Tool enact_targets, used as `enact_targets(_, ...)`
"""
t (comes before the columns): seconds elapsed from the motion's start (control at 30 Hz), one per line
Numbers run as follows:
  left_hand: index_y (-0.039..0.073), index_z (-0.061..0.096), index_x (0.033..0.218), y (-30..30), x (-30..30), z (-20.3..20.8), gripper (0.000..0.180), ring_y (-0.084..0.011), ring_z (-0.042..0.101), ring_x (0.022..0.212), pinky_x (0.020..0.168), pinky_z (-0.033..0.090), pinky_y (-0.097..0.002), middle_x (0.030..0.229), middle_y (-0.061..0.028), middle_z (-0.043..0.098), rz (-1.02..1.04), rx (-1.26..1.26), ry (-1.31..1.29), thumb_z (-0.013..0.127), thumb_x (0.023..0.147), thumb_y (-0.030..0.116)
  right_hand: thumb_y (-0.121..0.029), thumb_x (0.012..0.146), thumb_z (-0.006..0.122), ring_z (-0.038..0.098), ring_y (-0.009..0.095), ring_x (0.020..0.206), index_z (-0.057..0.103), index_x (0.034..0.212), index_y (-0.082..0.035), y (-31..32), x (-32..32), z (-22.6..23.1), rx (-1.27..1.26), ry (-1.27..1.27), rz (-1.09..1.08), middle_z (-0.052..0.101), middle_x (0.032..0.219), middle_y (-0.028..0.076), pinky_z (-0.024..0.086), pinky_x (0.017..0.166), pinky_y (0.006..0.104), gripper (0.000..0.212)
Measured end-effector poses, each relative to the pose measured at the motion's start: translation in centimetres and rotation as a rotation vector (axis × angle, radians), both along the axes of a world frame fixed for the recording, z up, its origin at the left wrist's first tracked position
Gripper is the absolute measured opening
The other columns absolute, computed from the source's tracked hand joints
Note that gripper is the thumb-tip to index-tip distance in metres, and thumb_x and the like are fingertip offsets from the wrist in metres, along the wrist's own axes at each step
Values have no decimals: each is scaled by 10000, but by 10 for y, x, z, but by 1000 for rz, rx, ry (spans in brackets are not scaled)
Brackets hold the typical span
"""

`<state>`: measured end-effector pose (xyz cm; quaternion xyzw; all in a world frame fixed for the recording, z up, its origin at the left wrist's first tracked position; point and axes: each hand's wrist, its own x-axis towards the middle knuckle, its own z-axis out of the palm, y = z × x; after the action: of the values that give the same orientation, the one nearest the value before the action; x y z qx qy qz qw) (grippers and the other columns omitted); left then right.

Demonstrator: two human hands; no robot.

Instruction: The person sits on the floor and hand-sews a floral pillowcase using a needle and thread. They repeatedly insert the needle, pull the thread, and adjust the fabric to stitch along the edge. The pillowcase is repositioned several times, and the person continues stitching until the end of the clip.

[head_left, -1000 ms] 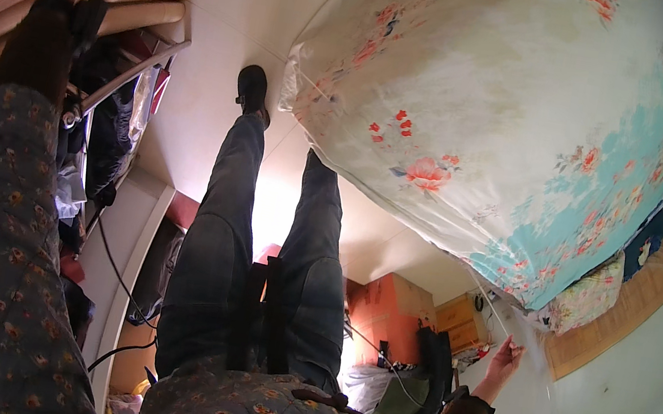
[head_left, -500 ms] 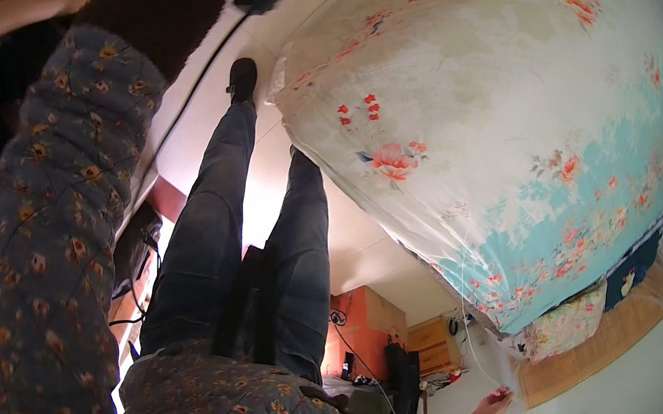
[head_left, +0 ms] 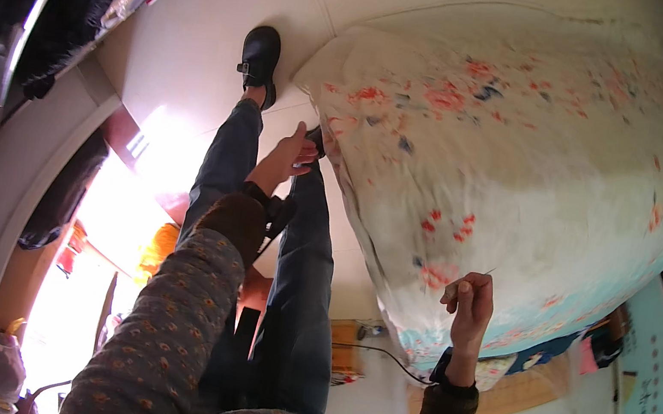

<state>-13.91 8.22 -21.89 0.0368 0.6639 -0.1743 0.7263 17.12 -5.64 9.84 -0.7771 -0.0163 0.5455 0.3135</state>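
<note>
A large white and turquoise floral quilt (head_left: 386,190) spreads over the bed to the right of my legs. My right hand (head_left: 472,303) is above its near side, with thumb and fingers pinched together. A short, thin sliver that looks like a needle (head_left: 490,271) sticks out of that pinch; any thread on it is too fine to make out. My left hand (head_left: 289,159) hangs over my legs by the quilt's left edge. Its fingers are stretched out, holding nothing. Both wrists wear black bands.
A black shoe (head_left: 261,57) on my foot stands on the pale floor (head_left: 203,31). At the left are a rack with dark clothes (head_left: 75,19) and a bright opening (head_left: 94,256). A wooden board (head_left: 505,395) lies beyond the bed's right side. A black cable (head_left: 382,352) runs to my right wrist.
My left arm has come down from the upper left to above my legs. My right hand has moved in from the lower right over the quilt. The view has turned.
</note>
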Motion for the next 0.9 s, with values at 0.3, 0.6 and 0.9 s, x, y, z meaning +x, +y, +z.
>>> enact_targets(0.3,31,527,1234,32,6,-74,389,-239,610,1001,873,495,-366,1102,-96,619,-691,1250,-189,624,867,115,-140,981,438,432,64,629,461,906,-57,15,-26,-79,-106,-296,110,473,755,2,374,564,207,114)
enact_targets(0.6,52,514,1211,58,6,-39,279,-235,596,1012,847,519,-377,1106,-82,598,724,707,-107,531,944,130,-145,980,443,450,83,649,465,900,-58,18,-10,-79,-86,-172,158,504,747,10,384,621,223,120)
enact_targets(0.9,80,439,1328,85,39,29,472,-232,514,1167,952,458,-426,1240,-78,553,895,8,-424,545,939,327,-147,981,452,482,92,660,470,899,-50,14,-5,-85,-131,-75,82,526,742,19,406,624,234,128)
